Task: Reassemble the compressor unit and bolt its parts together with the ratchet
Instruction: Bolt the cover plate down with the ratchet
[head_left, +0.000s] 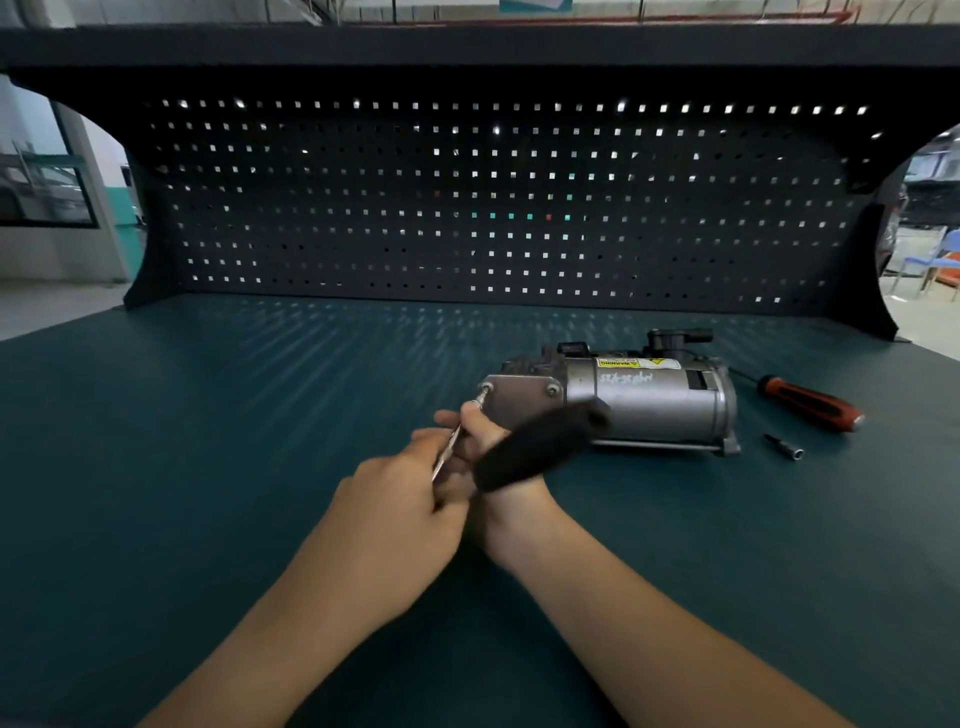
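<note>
A grey metal compressor unit (639, 397) lies on its side on the green bench mat (260, 415), with a yellow warning label on top. Its end plate faces me with bolts at the corners. My right hand (485, 434) grips the ratchet, whose black handle (540, 447) is blurred and slants up to the right across the unit. The ratchet's thin silver shaft (449, 449) reaches the bolt (487, 388) at the plate's upper left corner. My left hand (400, 499) curls round the shaft just below my right hand.
A screwdriver with an orange and black handle (810, 402) lies right of the unit. A small dark socket bit (784, 447) rests in front of it. A black pegboard (493, 208) stands along the back of the bench.
</note>
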